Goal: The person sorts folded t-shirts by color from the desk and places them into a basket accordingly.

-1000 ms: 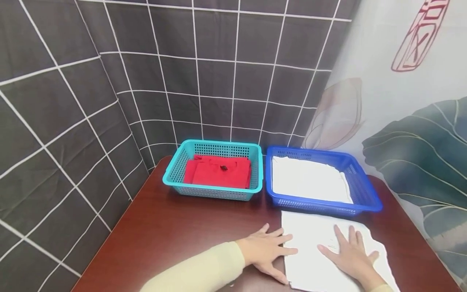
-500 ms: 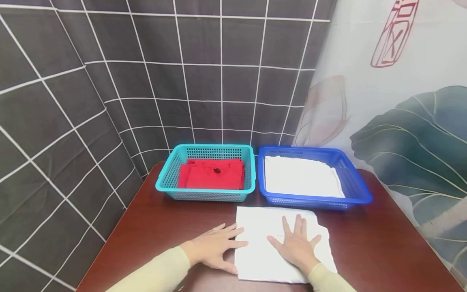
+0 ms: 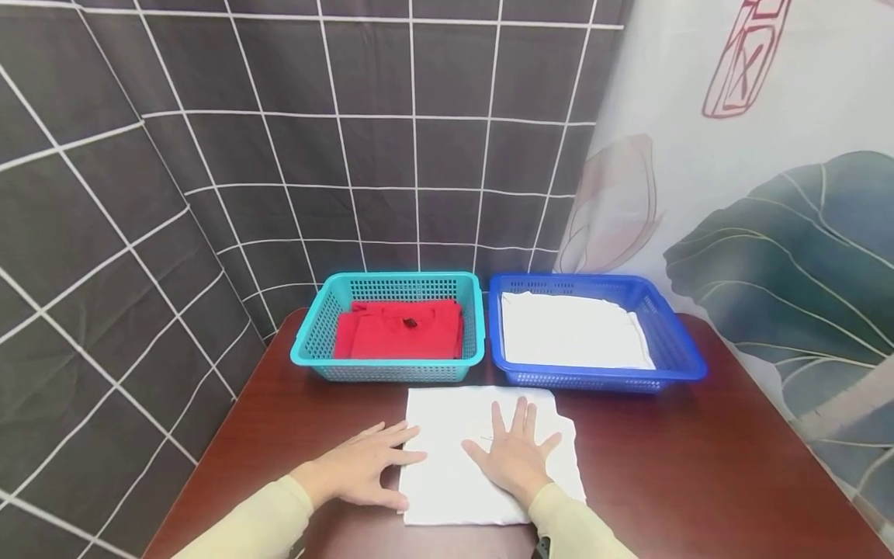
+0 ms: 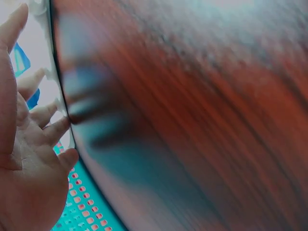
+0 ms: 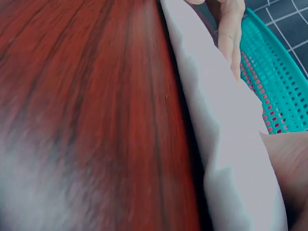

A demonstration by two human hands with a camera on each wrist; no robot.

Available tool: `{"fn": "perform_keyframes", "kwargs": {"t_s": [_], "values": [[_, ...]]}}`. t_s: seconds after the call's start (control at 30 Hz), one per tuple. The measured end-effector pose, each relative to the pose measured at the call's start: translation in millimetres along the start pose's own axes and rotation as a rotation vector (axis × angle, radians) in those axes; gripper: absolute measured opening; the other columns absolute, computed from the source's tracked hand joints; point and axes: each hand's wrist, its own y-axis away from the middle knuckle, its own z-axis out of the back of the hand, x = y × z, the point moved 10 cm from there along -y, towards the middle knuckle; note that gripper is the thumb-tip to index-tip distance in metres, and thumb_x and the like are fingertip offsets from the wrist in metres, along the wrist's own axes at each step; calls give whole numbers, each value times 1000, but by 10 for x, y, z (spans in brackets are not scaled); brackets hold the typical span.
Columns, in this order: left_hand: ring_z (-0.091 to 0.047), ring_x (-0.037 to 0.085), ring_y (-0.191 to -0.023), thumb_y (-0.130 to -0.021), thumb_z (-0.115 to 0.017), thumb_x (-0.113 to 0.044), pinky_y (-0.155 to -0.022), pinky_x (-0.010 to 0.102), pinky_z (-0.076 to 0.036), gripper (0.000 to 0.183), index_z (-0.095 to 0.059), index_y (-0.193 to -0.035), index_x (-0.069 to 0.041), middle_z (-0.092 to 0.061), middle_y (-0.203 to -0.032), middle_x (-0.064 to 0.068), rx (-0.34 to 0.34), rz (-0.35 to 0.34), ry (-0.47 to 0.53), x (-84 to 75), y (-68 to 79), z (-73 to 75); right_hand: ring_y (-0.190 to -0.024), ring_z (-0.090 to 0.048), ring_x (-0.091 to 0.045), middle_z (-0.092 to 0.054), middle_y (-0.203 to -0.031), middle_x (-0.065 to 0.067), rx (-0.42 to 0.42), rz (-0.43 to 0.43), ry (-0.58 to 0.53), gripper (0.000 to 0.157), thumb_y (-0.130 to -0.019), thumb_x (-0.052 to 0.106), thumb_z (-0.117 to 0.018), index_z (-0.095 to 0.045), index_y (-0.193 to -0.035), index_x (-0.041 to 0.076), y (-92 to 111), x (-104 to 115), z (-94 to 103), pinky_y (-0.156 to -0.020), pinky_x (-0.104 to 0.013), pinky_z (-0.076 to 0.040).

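A folded white garment [image 3: 447, 489] lies flat on the table in the head view, in front of the two baskets. My right hand [image 3: 515, 458] rests on its middle, palm down with the fingers spread. At the garment's left edge is my left hand [image 3: 359, 468], its fingers extended and the fingertips touching that edge. The right wrist view shows the garment's soft near edge [image 5: 207, 110] along the wood, with part of my right hand [image 5: 291, 163] beside it. In the left wrist view my left hand [image 4: 36, 159] has its fingers apart.
A turquoise basket [image 3: 391, 373] with folded red clothing [image 3: 412, 338] stands at the back of the brown table [image 3: 698, 481]. Right of it, a blue basket [image 3: 687, 349] holds folded white cloth [image 3: 569, 334]. Dark gridded curtain [image 3: 363, 147] hangs behind.
The white garment has slid left across the table with both hands on it, from before the blue basket to between the two baskets. The head view has also shifted slightly.
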Motion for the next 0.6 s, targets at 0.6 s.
{"fn": "perform_keyframes", "kwargs": {"t_s": [0.6], "values": [[-41,26,-134,-86,-61,-54,-105,57,-32,54,-59,-133,-26,-49,-142,6,-69,229,108,125,-86,191,-142,-6,-47,-13,-154,-31,80,95,-193,75,-90,57,-53,-34,-151,16,30,-37,213,-96,-80,1]]}}
